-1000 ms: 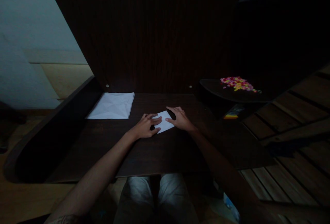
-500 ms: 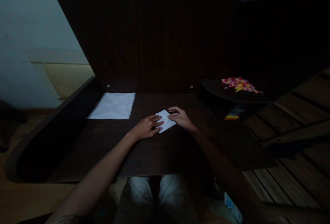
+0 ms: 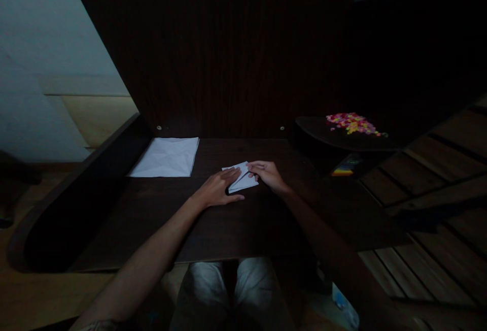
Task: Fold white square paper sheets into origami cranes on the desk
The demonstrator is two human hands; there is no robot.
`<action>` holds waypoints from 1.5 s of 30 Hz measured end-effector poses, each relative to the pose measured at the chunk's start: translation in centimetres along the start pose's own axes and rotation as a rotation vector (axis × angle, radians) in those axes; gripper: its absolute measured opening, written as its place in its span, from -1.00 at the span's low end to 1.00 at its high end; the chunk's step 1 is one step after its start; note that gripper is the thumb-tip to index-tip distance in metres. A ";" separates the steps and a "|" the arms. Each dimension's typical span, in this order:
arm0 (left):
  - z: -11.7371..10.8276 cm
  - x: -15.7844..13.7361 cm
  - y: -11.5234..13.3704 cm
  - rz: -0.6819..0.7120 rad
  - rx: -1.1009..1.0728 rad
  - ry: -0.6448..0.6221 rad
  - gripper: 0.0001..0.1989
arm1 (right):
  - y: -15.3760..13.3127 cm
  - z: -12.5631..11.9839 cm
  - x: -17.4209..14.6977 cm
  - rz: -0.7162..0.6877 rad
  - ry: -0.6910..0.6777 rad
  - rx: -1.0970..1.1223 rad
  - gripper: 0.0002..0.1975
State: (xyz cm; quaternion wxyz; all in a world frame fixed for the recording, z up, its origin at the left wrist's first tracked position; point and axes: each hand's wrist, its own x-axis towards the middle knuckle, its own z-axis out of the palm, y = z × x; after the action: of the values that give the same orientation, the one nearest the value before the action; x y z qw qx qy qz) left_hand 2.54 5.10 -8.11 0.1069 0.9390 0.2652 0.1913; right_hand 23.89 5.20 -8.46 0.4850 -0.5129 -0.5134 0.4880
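A small folded white paper point(image 3: 244, 183) lies on the dark wooden desk point(image 3: 243, 229), between my hands. Across its left part rests my left hand point(image 3: 219, 187), fingers stretched out flat and thumb spread toward me. My right hand point(image 3: 265, 174) pinches the upper right edge of the paper between thumb and fingers, and a flap there stands slightly raised with a dark gap under it. Farther left on the desk sits a stack of creased white paper sheets point(image 3: 167, 157).
On a raised corner shelf point(image 3: 315, 130) at the right is a pile of small pink, red and yellow pieces point(image 3: 355, 124). A colourful item point(image 3: 342, 171) shows beneath that shelf. Tall dark panels border the desk at the back and left.
The folded paper has turned on the desk, and a flap at its upper right is now lifted. My right fingers have closed on it; my left fingers have flattened over it.
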 end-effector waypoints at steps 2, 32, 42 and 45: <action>0.1 0.0 -0.1 0.000 -0.004 0.047 -0.23 | -0.2 0.0 0.0 -0.003 0.025 0.023 -0.72; -0.1 1.3 -0.6 -0.523 -1.239 0.413 -0.58 | -1.4 -0.2 -0.9 -0.288 0.023 -0.047 -0.63; -0.8 1.2 0.2 -0.635 -1.398 0.314 -0.50 | -2.1 0.2 -1.4 -0.102 -0.068 0.114 -0.68; -0.5 1.0 0.1 -0.633 -1.301 0.300 -0.50 | -2.0 0.0 -1.3 -0.066 -0.074 0.122 -0.68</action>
State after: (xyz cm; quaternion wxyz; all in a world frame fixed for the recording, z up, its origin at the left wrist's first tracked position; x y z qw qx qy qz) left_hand 3.12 5.59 -7.32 0.6547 0.5280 0.3682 0.3963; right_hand 23.76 3.94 -6.44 0.5116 -0.4468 -0.5170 0.5208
